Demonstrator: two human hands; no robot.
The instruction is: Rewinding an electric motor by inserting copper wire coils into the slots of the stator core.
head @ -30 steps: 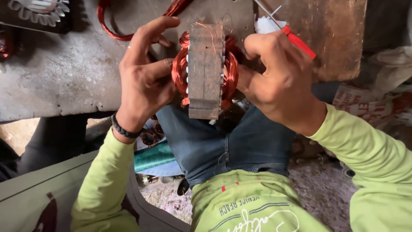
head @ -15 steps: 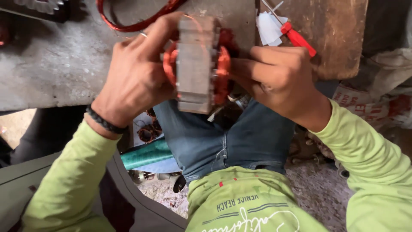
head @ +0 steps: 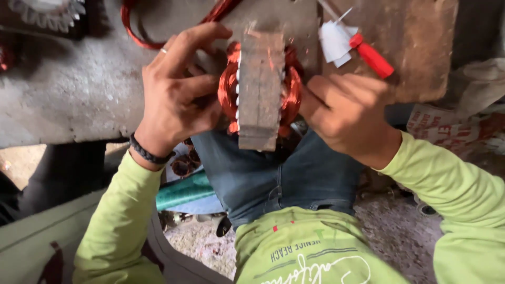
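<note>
The stator (head: pixel 259 89) is held at upper centre of the frame, above the lap, just at the bench (head: pixel 68 100) edge. On its left the left hand (head: pixel 176 100) is pressed to the copper winding, fingers (head: pixel 197 44) curled over the top; on its right the right hand (head: pixel 350 110) is closed against the other side. A slip could be caused by the narrow grip — the stator would drop to the lap. Winding enamel could be scraped by fingertips. The core is seen as a grey, rusty laminated block, with bright orange-red coils bulging either side and pale slot liners along one edge.
</note>
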